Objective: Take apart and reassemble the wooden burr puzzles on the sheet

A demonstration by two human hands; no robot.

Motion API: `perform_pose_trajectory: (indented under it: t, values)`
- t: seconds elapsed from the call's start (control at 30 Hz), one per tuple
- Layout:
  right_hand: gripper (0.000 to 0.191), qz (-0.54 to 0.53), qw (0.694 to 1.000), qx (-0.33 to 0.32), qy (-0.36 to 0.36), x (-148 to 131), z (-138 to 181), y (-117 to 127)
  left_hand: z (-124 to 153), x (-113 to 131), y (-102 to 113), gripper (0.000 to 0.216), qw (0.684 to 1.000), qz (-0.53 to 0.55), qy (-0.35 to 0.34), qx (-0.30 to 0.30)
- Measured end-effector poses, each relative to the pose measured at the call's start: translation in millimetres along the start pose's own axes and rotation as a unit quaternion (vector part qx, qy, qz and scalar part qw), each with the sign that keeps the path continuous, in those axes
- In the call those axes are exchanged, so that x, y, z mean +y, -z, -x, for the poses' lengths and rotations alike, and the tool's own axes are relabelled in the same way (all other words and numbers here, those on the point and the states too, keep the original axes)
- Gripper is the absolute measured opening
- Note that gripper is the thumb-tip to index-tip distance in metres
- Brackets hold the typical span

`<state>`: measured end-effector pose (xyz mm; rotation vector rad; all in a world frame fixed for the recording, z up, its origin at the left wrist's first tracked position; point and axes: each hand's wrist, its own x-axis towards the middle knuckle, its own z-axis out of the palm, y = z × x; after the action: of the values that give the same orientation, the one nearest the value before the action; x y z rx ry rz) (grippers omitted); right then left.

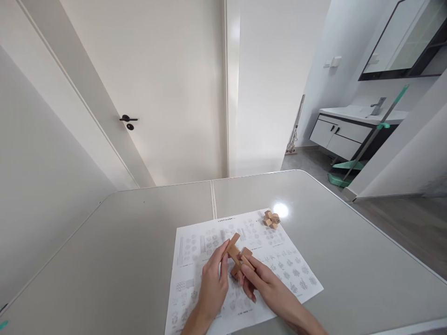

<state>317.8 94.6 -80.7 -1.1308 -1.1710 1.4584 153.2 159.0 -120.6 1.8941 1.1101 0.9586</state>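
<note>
Over the printed sheet [188, 233], the left grip [213, 279] pinches one end of the wooden pieces [234, 254] between thumb and fingers; they bridge across to the right grip [266, 283], curled closed around their other end. A wooden knot [271, 219] sits at the sheet's far right corner.

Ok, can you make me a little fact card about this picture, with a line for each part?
Left hand: gripping wooden pieces
Right hand: gripping the same pieces from the other side
Under the hands: printed sheet with small drawings
Sheet's far right corner: small wooden cluster
Under the sheet: grey table
Behind the table: pale door, black handle
</note>
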Motion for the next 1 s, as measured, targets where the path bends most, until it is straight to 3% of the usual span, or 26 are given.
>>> perform_pose_trajectory:
  t: [0.2,0.43,1.0]
  values:
    - [0.047,0.036,0.997,0.068,0.011,21.2,-4.2,-8.3,2.4,-0.7,-1.6,0.041,0.999,0.012,-0.029,-0.014]
    - [0.047,0.001,0.997,0.081,0.006,26.5,-8.7,-11.6,0.5,2.2,2.5,0.041,0.997,0.045,-0.049,-0.034]
    - [0.042,0.1,0.982,0.158,0.027,15.6,-9.9,-24.5,2.4,2.1,0.8,0.042,0.998,0.057,0.016,-0.028]
